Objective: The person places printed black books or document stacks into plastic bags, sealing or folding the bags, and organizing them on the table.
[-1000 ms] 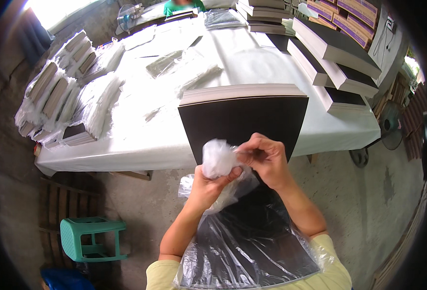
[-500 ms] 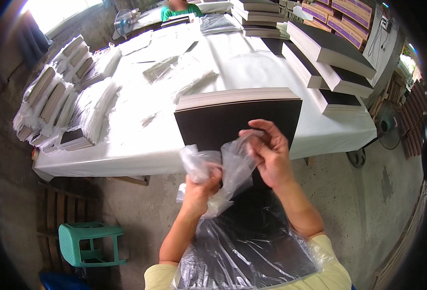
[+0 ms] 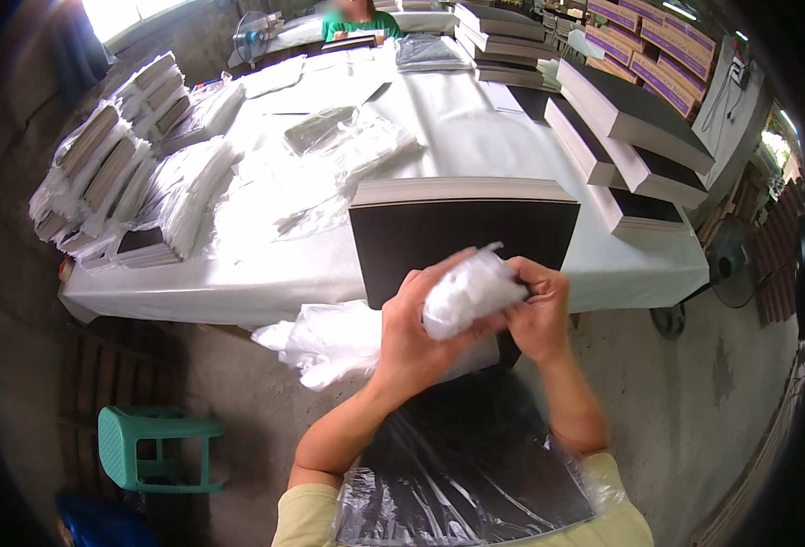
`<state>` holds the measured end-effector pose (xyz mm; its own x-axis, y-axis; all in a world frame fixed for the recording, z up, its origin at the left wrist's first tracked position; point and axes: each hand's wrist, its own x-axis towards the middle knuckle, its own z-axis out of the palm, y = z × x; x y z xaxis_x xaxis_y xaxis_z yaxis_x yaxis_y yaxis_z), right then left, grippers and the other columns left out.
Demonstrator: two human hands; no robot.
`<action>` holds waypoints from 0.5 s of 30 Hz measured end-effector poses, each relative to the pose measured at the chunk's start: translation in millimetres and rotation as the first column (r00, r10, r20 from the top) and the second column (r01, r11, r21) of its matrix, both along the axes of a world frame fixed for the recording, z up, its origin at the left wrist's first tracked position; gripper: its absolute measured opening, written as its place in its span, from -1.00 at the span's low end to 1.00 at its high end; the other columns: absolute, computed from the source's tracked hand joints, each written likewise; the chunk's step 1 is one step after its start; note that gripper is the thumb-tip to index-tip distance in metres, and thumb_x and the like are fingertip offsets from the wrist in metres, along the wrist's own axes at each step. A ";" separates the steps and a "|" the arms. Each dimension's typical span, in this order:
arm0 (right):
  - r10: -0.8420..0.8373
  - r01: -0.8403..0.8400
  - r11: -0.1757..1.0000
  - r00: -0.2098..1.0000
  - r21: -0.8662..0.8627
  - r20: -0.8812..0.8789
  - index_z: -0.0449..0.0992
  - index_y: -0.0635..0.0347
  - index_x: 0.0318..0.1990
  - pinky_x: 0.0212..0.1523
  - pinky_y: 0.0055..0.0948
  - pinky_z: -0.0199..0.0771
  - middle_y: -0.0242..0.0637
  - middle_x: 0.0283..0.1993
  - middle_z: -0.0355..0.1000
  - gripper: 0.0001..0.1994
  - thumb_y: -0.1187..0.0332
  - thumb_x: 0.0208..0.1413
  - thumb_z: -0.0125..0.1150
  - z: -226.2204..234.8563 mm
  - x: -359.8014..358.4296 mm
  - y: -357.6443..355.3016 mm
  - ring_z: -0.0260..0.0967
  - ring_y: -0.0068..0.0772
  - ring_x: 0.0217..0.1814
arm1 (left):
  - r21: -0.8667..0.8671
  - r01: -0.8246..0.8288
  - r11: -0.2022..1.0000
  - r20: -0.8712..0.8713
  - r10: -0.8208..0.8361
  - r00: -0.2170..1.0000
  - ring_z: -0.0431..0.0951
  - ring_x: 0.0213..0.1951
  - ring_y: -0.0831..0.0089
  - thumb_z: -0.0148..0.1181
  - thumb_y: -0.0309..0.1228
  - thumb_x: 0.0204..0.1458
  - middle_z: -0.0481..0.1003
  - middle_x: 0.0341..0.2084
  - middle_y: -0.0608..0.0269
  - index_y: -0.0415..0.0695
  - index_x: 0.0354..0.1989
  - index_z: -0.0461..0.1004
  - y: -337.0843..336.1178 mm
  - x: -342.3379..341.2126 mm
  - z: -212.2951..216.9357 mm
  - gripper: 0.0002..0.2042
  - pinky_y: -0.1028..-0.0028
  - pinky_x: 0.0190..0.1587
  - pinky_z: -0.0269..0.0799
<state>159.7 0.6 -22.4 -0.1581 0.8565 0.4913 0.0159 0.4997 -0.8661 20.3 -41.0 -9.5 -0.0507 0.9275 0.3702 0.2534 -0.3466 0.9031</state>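
My left hand (image 3: 413, 335) is wrapped round a crumpled bunch of thin white plastic bag (image 3: 471, 294). More of the same filmy plastic (image 3: 330, 342) hangs out to the left of that wrist. The fingers of my right hand (image 3: 541, 308) pinch the bunch's right side. Just beyond both hands, a thick stack of black boards (image 3: 462, 228) stands at the table's near edge, its pale layered edges facing up. Closer in, below my forearms, lies a black panel covered in clear shiny plastic (image 3: 475, 474).
The white-covered table (image 3: 475, 118) holds plastic-wrapped stacks (image 3: 102, 173) on the left, loose clear bags (image 3: 348, 146) mid-table and black-topped stacks (image 3: 639, 118) on the right. A person in green (image 3: 361, 25) sits at the far end. A green stool (image 3: 161, 447) stands lower left.
My hands have come together, and the plastic stretched loosely between them is now gathered into a bunch. Part of it has swung out to the left. The view has shifted slightly.
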 end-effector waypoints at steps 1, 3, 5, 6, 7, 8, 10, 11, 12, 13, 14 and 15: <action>0.004 -0.004 1.000 1.000 -0.016 -0.019 0.44 0.28 -0.51 -0.52 -0.71 0.18 -0.49 -0.61 0.34 -0.86 0.39 -0.06 0.19 -0.6 -1.0 -0.8 0.17 -0.77 -0.55 | -0.053 0.030 0.998 0.149 -0.022 0.989 0.45 -0.33 0.41 0.32 -0.50 -0.33 0.45 -0.44 0.17 -0.22 -0.26 0.43 8.0 -1.5 -14.3 -0.63 0.49 -0.27 0.33; 0.100 -0.123 0.978 0.985 -0.167 -0.142 0.38 0.26 -0.63 -0.53 -0.70 0.07 -0.52 -0.62 0.19 -0.74 0.28 -0.04 0.17 2.6 2.9 -1.5 0.06 -0.73 -0.52 | -0.058 0.098 0.993 0.258 -0.080 0.963 0.45 -0.38 0.52 0.20 -0.54 -0.21 0.47 -0.45 0.24 -0.25 -0.34 0.45 10.3 -10.9 -27.9 -0.80 0.53 -0.31 0.35; 0.297 -0.359 0.903 0.918 -0.235 -0.262 0.36 0.24 -0.66 -0.45 -0.68 0.08 -0.49 -0.56 0.17 -0.70 0.24 -0.02 0.14 -1.8 5.4 4.4 0.06 -0.70 -0.44 | -0.131 0.169 0.977 0.400 -0.104 0.911 0.46 -0.39 0.55 0.09 -0.49 -0.08 0.48 -0.44 0.25 -0.26 -0.32 0.42 11.2 -12.3 -37.0 -0.84 0.54 -0.32 0.37; 0.385 -0.475 0.842 0.861 -0.255 -0.332 0.34 0.23 -0.68 -0.42 -0.68 0.08 -0.48 -0.53 0.16 -0.68 0.22 -0.01 0.13 -5.4 5.7 6.9 0.05 -0.68 -0.40 | -0.203 0.204 0.958 0.486 -0.083 0.870 0.46 -0.38 0.53 0.05 -0.46 -0.05 0.47 -0.43 0.22 -0.26 -0.28 0.40 11.8 -12.4 -40.5 -0.82 0.52 -0.32 0.37; 0.444 -0.520 0.818 0.842 -0.245 -0.306 0.32 0.22 -0.71 -0.34 -0.64 0.07 -0.46 -0.47 0.11 -0.63 0.18 0.02 0.07 -9.4 7.9 9.2 0.01 -0.64 -0.34 | -0.270 0.243 0.931 0.566 -0.051 0.823 0.47 -0.37 0.51 0.01 -0.43 -0.02 0.47 -0.41 0.20 -0.25 -0.24 0.38 12.0 -12.2 -42.0 -0.80 0.50 -0.31 0.37; 0.435 -0.498 0.830 0.860 -0.251 -0.267 0.33 0.22 -0.69 -0.32 -0.63 0.07 -0.45 -0.47 0.13 -0.64 0.17 0.03 0.06 -12.9 9.7 9.8 0.03 -0.64 -0.34 | -0.276 0.311 0.909 0.677 -0.046 0.735 0.46 -0.38 0.51 -0.02 -0.41 0.00 0.45 -0.41 0.20 -0.24 -0.20 0.35 10.1 -11.1 -41.9 -0.78 0.51 -0.33 0.36; 0.415 -0.454 0.853 0.889 -0.258 -0.193 0.35 0.22 -0.65 -0.27 -0.61 0.07 -0.42 -0.46 0.16 -0.64 0.15 0.04 0.03 -18.4 11.6 10.6 0.06 -0.63 -0.34 | -0.260 0.438 0.861 0.852 -0.009 0.523 0.43 -0.41 0.51 -0.08 -0.37 0.03 0.43 -0.42 0.21 -0.22 -0.12 0.28 5.2 -6.5 -25.1 -0.74 0.52 -0.37 0.34; 0.404 -0.490 0.826 0.859 -0.277 -0.313 0.34 0.20 -0.64 -0.32 -0.61 0.11 -0.43 -0.51 0.16 -0.65 0.15 0.05 0.02 -18.6 9.3 9.4 0.08 -0.64 -0.40 | -0.230 0.494 0.838 0.884 -0.033 0.467 0.38 -0.37 0.54 0.03 -0.44 -0.03 0.41 -0.43 0.29 -0.19 -0.23 0.33 5.4 -14.7 -31.5 -0.81 0.55 -0.31 0.30; 0.384 -0.528 0.797 0.818 -0.293 -0.428 0.33 0.18 -0.63 -0.37 -0.61 0.14 -0.44 -0.56 0.15 -0.66 0.15 0.06 0.01 -18.8 5.0 6.8 0.10 -0.64 -0.47 | -0.208 0.523 0.827 0.822 -0.142 0.551 0.38 -0.37 0.55 0.06 -0.43 -0.04 0.40 -0.42 0.30 -0.19 -0.23 0.33 3.3 -22.0 -41.7 -0.80 0.55 -0.29 0.30; 0.352 -0.562 0.771 0.769 -0.301 -0.534 0.32 0.16 -0.61 -0.42 -0.62 0.17 -0.44 -0.61 0.15 -0.67 0.14 0.06 -0.01 -17.5 3.6 5.0 0.12 -0.65 -0.53 | -0.186 0.557 0.809 0.743 -0.255 0.619 0.37 -0.36 0.56 0.08 -0.42 -0.05 0.39 -0.42 0.31 -0.19 -0.22 0.32 1.6 -28.1 -50.0 -0.78 0.56 -0.28 0.30; 0.358 -0.670 0.673 0.666 -0.313 -0.655 0.29 0.13 -0.62 -0.51 -0.63 0.15 -0.47 -0.66 0.11 -0.68 0.14 0.07 -0.02 -16.4 12.4 6.9 0.07 -0.67 -0.63 | -0.169 0.595 0.786 0.647 -0.367 0.668 0.37 -0.36 0.56 0.11 -0.40 -0.06 0.39 -0.41 0.32 -0.19 -0.22 0.32 0.5 -33.9 -55.1 -0.76 0.57 -0.27 0.29; 0.345 -0.773 0.561 0.544 -0.297 -0.765 0.26 0.10 -0.62 -0.60 -0.64 0.14 -0.50 -0.72 0.07 -0.69 0.15 0.08 -0.03 -16.2 25.2 13.2 0.03 -0.69 -0.72 | -0.237 0.671 0.702 0.525 -0.489 0.697 0.36 -0.33 0.58 0.19 -0.47 -0.14 0.38 -0.37 0.33 -0.19 -0.19 0.31 -2.6 -40.5 -49.5 -0.69 0.56 -0.24 0.29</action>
<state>185.0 13.9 -38.6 -0.5878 0.7955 0.1472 -0.6600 -0.3663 -0.6559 -20.3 -43.6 -59.1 0.4937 0.8678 0.0560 -0.2848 0.1005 0.9533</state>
